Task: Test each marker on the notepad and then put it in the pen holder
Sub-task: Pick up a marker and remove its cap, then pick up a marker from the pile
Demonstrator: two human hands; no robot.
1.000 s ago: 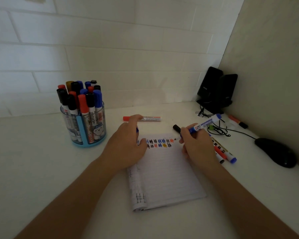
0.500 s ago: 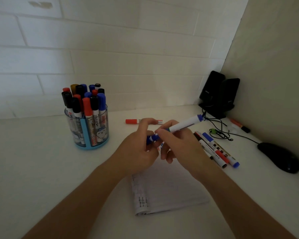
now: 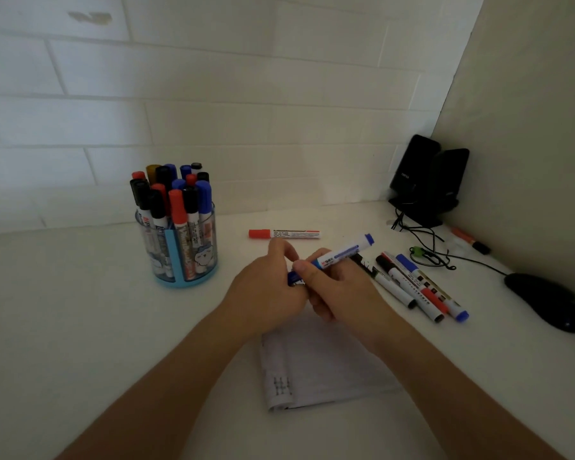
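Head view: above the white lined notepad [image 3: 322, 363] lying on the white desk [image 3: 80, 310], the right hand [image 3: 339, 287] curls round the barrel of a white marker with blue ends [image 3: 342, 252], held slanted with its far end up and to the right. The left hand [image 3: 266, 287] pinches its near blue end, and the two hands touch. The round clear-and-blue pen holder [image 3: 183, 247] stands to the left, packed with upright capped markers; a red-capped white marker [image 3: 284, 233] lies just beyond the hands, a row of loose markers [image 3: 412, 287] lies right of the notepad, and a black computer mouse [image 3: 545, 300] and two black speakers [image 3: 425, 180] occupy the right corner.
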